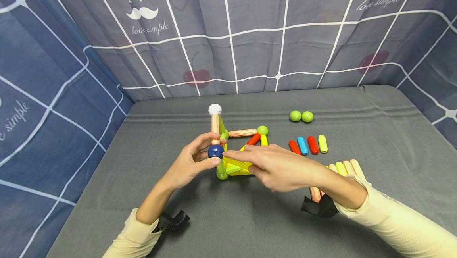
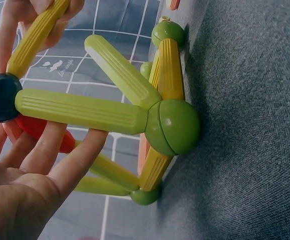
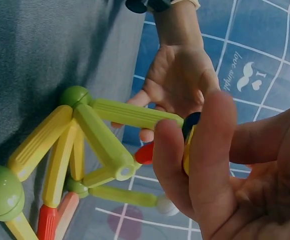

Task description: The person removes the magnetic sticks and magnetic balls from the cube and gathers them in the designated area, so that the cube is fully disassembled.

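My left hand [image 1: 187, 166] holds a dark blue ball [image 1: 215, 151] between thumb and fingers, at the top corner of a frame of ribbed sticks and balls. My right hand [image 1: 285, 166] pinches a yellow stick [image 2: 37, 37] whose end meets that ball, its index fingertip right at the ball. A light green stick [image 2: 79, 110] runs down from the blue ball to a green ball [image 2: 177, 127] on the table. Another light green stick [image 2: 122, 72] slants up from this green ball with a free end. A salmon stick [image 1: 215, 125] links the blue ball to a white ball [image 1: 215, 109].
Two loose green balls [image 1: 301, 116] lie at the back right. Nearer stand short sticks in a row, including a blue one [image 1: 302, 145]. Several longer sticks [image 1: 348, 167] lie partly under the right forearm. A patterned curtain [image 1: 257, 55] rises behind the grey table [image 1: 264, 226].
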A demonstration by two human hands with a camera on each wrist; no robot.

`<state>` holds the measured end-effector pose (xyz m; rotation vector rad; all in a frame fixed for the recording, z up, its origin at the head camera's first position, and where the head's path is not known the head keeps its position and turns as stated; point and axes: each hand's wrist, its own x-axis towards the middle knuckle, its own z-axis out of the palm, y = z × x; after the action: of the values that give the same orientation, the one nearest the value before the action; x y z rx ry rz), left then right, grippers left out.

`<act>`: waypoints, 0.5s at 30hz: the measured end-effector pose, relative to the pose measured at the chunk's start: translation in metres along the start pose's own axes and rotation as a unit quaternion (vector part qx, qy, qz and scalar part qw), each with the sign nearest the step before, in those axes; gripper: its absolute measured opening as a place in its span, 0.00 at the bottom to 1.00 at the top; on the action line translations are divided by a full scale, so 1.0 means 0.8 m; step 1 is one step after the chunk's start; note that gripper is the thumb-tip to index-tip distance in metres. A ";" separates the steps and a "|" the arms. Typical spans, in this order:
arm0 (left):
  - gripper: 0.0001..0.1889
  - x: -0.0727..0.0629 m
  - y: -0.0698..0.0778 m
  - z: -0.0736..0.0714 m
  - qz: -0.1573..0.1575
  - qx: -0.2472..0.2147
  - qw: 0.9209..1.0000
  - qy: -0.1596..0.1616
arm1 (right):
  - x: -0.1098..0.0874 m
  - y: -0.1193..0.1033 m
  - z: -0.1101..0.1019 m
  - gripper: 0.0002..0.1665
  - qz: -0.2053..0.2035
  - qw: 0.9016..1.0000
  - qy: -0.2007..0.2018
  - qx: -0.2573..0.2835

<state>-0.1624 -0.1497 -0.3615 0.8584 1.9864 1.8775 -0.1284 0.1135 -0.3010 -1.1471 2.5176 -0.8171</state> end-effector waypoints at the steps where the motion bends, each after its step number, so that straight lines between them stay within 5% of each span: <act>1: 0.26 0.000 0.000 0.000 0.000 0.001 1.000 0.000 | -0.001 0.000 -0.001 0.37 0.008 1.000 -0.012 0.025; 10: 0.26 0.001 0.000 0.001 -0.002 0.005 1.000 0.005 | 0.002 0.013 -0.004 0.39 0.034 0.967 -0.078 0.239; 15: 0.27 0.000 -0.001 0.001 0.000 -0.002 1.000 0.009 | 0.007 0.027 0.004 0.37 0.024 0.950 -0.072 0.302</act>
<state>-0.1625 -0.1492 -0.3624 0.8435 1.9913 1.8962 -0.1441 0.1194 -0.3161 -0.8878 1.9490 -1.3118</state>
